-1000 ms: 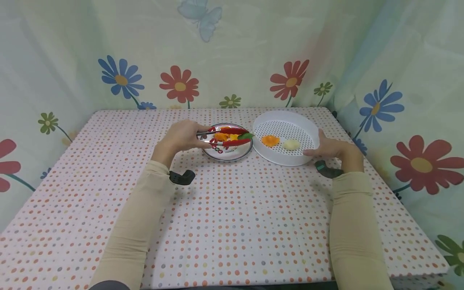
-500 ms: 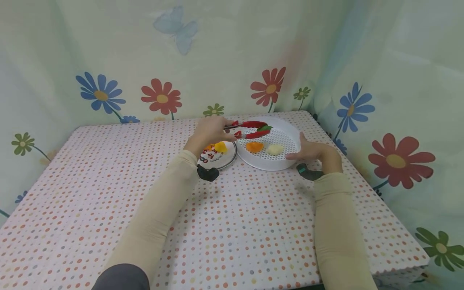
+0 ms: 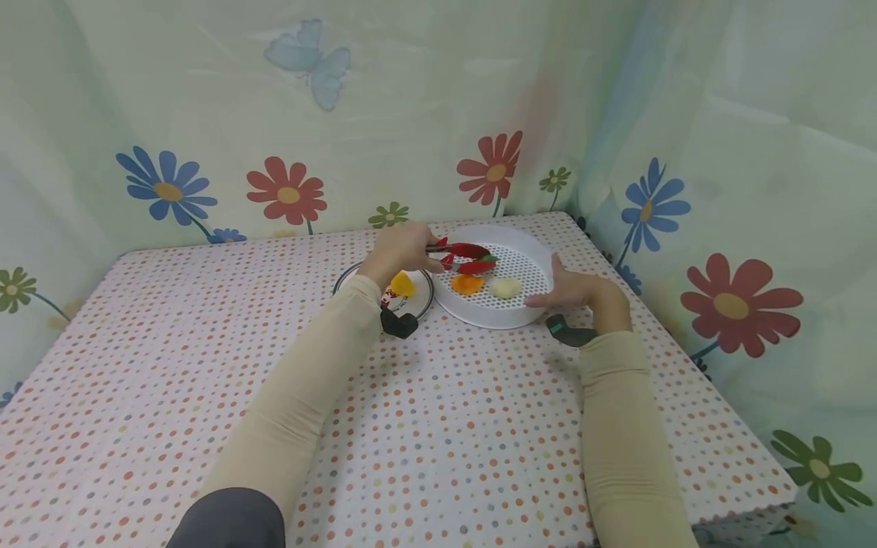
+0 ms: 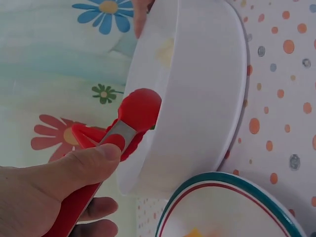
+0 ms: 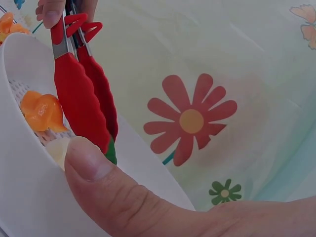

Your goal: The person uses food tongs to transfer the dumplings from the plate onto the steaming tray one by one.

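Observation:
My left hand (image 3: 403,250) grips a pair of red-tipped tongs (image 4: 140,109), reaching over the white round perforated basket (image 3: 493,318). A green piece (image 5: 111,152), mostly hidden, shows between the tong tips, low inside the basket. On the basket's perforated floor lie an orange piece (image 3: 467,285), shiny and pepper-like, and a pale rounded piece (image 3: 505,288). My right hand (image 3: 572,289) holds the basket's right side, thumb over the rim. Left of the basket, partly under my left wrist, a patterned plate (image 3: 428,295) carries a yellow piece (image 3: 402,285).
Plate and basket stand side by side near the back of a table covered in a dotted cloth (image 3: 438,426). A flower-printed curtain (image 3: 404,122) hangs behind the table and along its right side.
My left hand has carried the tongs and the green piece rightward from over the plate into the basket, then lowered them. My right hand keeps its hold on the basket. The head view has shifted right.

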`<state>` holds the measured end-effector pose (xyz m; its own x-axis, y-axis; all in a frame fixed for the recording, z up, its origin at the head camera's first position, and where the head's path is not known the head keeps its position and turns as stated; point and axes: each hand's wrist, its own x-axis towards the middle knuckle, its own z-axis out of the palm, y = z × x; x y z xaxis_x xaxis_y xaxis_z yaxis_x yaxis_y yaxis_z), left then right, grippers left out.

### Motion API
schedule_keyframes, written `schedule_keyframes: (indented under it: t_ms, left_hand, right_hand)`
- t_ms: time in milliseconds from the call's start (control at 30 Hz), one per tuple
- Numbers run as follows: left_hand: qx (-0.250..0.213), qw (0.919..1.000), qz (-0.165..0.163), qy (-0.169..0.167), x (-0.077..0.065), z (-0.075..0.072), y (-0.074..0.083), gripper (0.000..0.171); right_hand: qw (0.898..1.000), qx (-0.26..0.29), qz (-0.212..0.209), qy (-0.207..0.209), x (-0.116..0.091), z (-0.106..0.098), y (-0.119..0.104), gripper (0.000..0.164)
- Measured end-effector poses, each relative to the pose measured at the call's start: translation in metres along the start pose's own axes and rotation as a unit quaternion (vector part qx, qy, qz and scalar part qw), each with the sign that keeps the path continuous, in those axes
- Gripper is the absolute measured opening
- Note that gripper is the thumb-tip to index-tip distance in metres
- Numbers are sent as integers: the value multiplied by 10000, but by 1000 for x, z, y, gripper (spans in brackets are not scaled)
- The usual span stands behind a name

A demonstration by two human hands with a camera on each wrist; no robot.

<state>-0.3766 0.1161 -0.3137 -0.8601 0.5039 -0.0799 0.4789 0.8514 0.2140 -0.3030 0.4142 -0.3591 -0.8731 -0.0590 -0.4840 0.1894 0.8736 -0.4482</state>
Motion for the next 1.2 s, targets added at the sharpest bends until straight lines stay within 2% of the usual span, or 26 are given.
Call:
schedule_keyframes:
  t_ms: [133, 300, 467, 533, 700, 800, 900, 1033, 1200]
  left_hand:
    - [-203, 9995, -87, -232, 0, -5, -1, 54]
    - [-530, 9977, -274, -310, -2, -11, -2, 47]
    - [-625, 9960, -584, -248, -8, -8, -10, 50]
    - [-511, 9965, -627, -222, -11, -5, -14, 54]
    - [-236, 9978, -584, 183, -19, -1, -33, 63]
    - [-250, 9966, -614, 497, -30, -6, -50, 74]
    - [-282, 9948, -645, 737, -49, -16, -68, 86]
    - [-251, 9928, -679, 953, -79, -27, -95, 92]
    - [-149, 9893, -975, 1074, -106, -27, -122, 97]
  right_hand:
    - [10000, 50, -58, -12, -2, -2, -2, 123]
    - [9999, 47, -89, 45, 1, -4, -4, 124]
    - [9995, 174, -268, -36, 9, 0, -12, 123]
    - [9994, 166, -302, -97, 12, 3, -15, 123]
    - [9994, -4, -311, -133, 21, 6, -20, 122]
    - [9991, -42, -386, -161, 25, 4, -23, 121]
    - [9989, -51, -437, -156, 28, 0, -25, 122]
    - [9989, -74, -443, -140, 33, -5, -21, 125]
    - [9986, -108, -511, -105, 36, -16, -8, 127]
